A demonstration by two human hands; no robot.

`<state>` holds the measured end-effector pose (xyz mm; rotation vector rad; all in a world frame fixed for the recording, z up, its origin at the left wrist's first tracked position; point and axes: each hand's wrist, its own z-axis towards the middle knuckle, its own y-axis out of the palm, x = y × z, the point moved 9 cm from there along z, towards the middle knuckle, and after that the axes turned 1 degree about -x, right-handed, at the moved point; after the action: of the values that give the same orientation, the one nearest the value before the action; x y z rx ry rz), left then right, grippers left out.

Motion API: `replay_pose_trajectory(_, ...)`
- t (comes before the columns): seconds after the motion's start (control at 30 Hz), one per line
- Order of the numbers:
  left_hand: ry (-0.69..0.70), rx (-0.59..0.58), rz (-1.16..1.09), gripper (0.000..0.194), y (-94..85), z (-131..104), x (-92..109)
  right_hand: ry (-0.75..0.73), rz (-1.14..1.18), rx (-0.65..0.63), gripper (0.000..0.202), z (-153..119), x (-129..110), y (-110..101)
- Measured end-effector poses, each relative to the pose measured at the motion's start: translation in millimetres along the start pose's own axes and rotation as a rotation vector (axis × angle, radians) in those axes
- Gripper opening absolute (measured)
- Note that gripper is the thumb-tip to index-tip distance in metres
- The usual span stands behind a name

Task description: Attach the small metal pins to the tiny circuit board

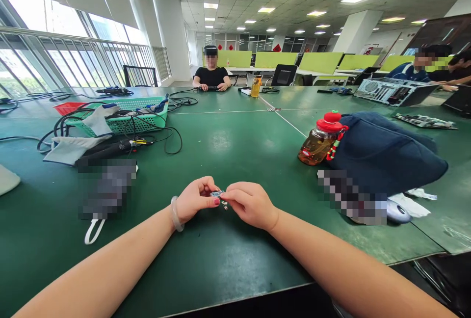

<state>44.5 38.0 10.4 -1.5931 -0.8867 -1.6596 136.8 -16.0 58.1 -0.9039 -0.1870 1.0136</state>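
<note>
Between two bare hands, a small, flat, pale blue-grey piece [217, 194] sits just above a dark green table [221, 136]; a tiny cluster of silvery bits [224, 205] shows directly below it, too small to tell whether attached. The left hand [195, 200], wearing a translucent whitish bangle [177, 214], pinches the piece between curled forefinger and thumb, its thumbnail painted dark pink. The right hand [253, 205] comes in from the other side, knuckles up, fingers drawn together and closed on the piece's right end. Both forearms reach forward from the lower corners. To the left lie a blurred dark pouch with a white strap [110, 188] and, beyond, a mint-green plastic basket [147, 122] with black cables and grey-and-blue gloves. To the right, a clear bottle of amber liquid with a red lid [317, 145] leans toward a navy fabric bag [390, 151]. Across the table sits a person in black [211, 76].
</note>
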Motion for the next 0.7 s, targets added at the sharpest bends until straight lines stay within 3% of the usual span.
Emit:
replay_pose_trajectory(0.27, -0.012, -0.005, -0.055, 0.04, 1.0, 1, -3, 0.099, 0.13, -0.058, 0.019, 3, 6, 1)
replay_pose_trajectory(0.47, -0.045, 0.14, 0.171, 0.035, -15.7, 7, -8, 0.391, 0.138, -0.238, 0.048, -5, 44, 19)
replay_pose_trajectory(0.6, -0.057, 0.168, 0.215, 0.035, -20.5, 9, -10, 0.423, 0.118, -0.374, 0.031, -12, 56, 35)
replay_pose_trajectory(0.7, -0.062, 0.166, 0.224, 0.034, -20.6, 9, -12, 0.395, 0.111, -0.403, 0.023, -12, 53, 39)
